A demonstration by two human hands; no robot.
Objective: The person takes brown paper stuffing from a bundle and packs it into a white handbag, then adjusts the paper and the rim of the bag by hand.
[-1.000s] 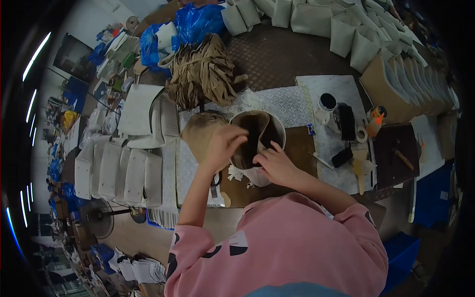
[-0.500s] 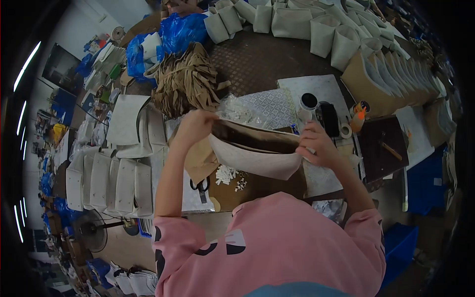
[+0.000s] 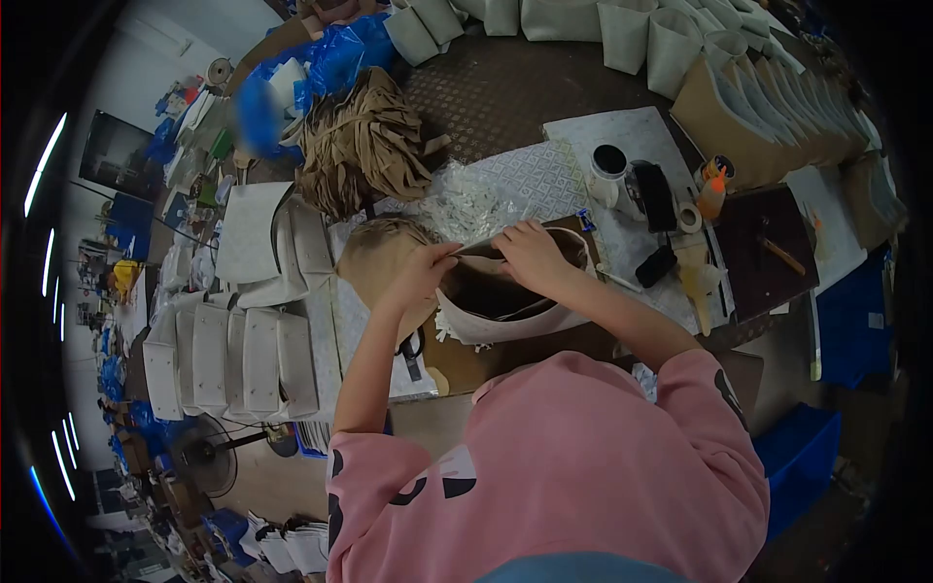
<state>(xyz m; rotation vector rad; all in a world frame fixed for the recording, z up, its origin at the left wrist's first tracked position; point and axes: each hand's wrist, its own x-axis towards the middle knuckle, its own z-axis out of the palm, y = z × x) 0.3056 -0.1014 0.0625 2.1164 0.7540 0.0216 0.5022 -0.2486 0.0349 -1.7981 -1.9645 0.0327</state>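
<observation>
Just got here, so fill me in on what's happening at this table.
A person has both hands on an open, pale bag body with a brown lining. The left hand is at its far rim, and the right hand grips the rim's corner. The bag body sits over a brown mat, near a bundle of brown pieces.

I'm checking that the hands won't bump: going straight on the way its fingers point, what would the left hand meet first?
Probably the right hand, just ahead along the rim of the bag that the left hand holds, though depth is unclear.
</observation>
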